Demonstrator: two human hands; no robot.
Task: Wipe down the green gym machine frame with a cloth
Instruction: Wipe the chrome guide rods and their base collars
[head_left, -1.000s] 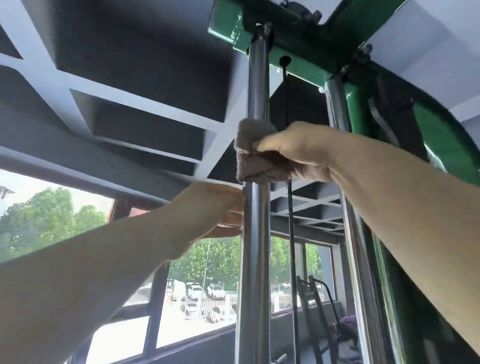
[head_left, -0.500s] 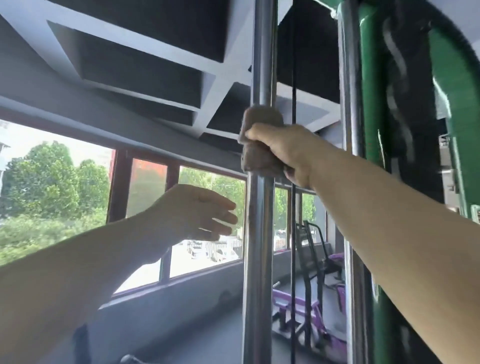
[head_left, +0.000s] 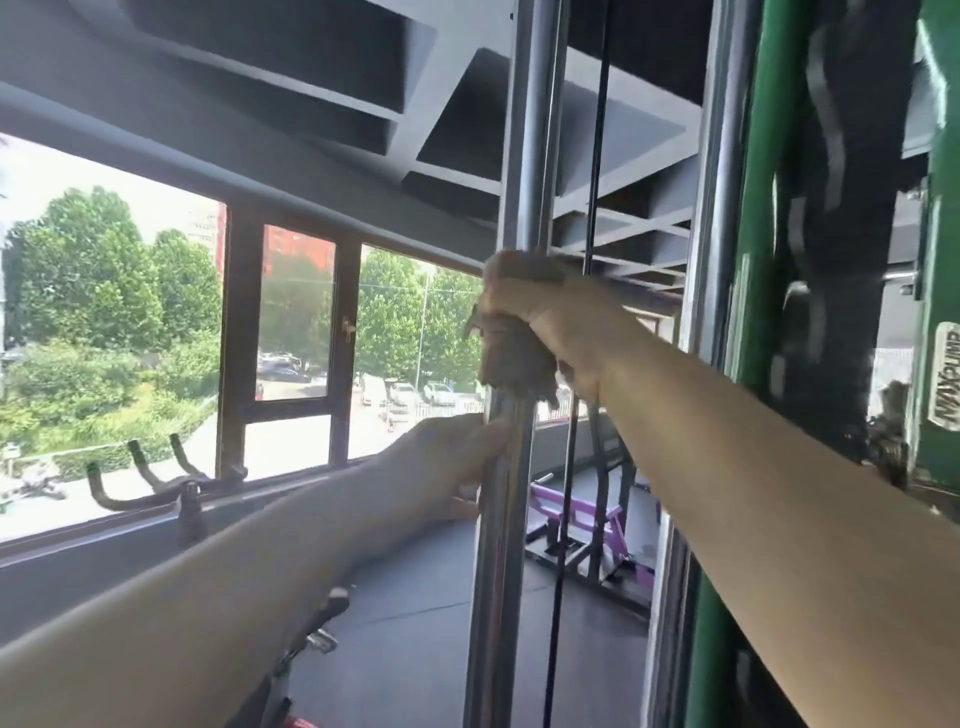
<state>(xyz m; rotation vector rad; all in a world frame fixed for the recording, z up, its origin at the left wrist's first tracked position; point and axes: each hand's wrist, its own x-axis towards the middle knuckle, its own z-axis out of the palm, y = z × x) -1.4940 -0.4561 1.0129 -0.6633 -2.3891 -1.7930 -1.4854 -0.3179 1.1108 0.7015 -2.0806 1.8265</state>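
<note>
Over the last second the right hand (head_left: 563, 332) has slid the cloth (head_left: 511, 358) down the chrome rod (head_left: 511, 519), and the left hand (head_left: 447, 462), loose in the air half a second ago, now meets the rod just below the cloth. I judge this a downward wiping stroke well under way, with the rod's lower length not yet done. The right arm reaches in from 4 o'clock, fingers clamped round the cloth and rod. The left arm comes from 8 o'clock; its thumb lies against the rod, but whether the fingers wrap behind it I cannot tell. The green frame (head_left: 748, 364) stands at 3 o'clock, beside a black cable (head_left: 592, 182).
</note>
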